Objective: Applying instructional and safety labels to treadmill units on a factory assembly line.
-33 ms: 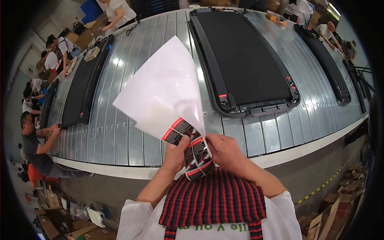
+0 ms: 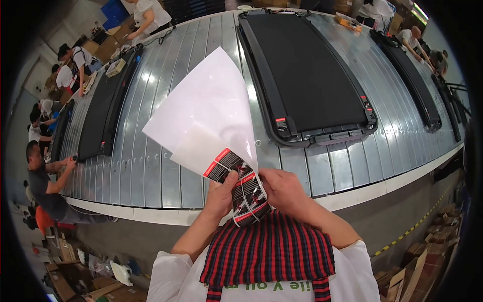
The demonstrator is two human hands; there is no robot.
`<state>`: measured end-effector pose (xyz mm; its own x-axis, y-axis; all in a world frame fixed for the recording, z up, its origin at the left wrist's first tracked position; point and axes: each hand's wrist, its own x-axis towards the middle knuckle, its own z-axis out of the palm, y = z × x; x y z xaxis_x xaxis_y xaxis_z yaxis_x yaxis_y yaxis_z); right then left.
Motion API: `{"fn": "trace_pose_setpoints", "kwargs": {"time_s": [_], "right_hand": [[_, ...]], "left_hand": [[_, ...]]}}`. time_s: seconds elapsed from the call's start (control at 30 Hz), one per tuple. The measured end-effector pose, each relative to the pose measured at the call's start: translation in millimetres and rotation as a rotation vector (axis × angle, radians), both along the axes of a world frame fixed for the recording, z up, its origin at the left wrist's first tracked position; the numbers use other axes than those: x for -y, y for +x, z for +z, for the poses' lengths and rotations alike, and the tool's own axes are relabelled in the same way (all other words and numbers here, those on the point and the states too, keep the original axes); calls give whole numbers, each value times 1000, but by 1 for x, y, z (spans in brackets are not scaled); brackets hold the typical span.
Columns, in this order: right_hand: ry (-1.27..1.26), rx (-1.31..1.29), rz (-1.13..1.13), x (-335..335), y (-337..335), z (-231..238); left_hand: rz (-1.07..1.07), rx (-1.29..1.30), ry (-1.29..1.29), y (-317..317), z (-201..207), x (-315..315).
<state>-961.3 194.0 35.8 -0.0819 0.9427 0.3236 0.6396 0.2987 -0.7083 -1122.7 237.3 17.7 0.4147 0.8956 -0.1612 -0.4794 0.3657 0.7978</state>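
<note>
A curled sheet of warning stickers, black with red bands on a glossy white backing, is between my two hands in front of my chest. My left hand is closed on its left edge, with the thumb pressed over the printed labels. Closed at the sheet's right edge is my right hand, its fingertips partly hidden behind the fold. The blank white backing fans up and leftward over the conveyor. Beyond my right hand lies a long black treadmill deck in a dark frame, with similar labels on its near corners.
The slatted metal conveyor runs left to right, with a pale edge strip. Another black deck lies left and one right. A co-worker handles the left deck's near end. Flattened cardboard is piled at lower right.
</note>
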Motion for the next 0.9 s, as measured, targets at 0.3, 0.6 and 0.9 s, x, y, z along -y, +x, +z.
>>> {"fn": "trace_pose_setpoints", "kwargs": {"time_s": [0.3, 0.6, 0.9], "right_hand": [[-70, 37, 35, 1, -5, 3], [-61, 221, -1, -2, -28, 7], [39, 176, -74, -8, -62, 11]], "left_hand": [[-13, -32, -29, -9, 0, 3], [-40, -4, -7, -32, -2, -7], [-61, 97, -41, -60, -10, -14]]}}
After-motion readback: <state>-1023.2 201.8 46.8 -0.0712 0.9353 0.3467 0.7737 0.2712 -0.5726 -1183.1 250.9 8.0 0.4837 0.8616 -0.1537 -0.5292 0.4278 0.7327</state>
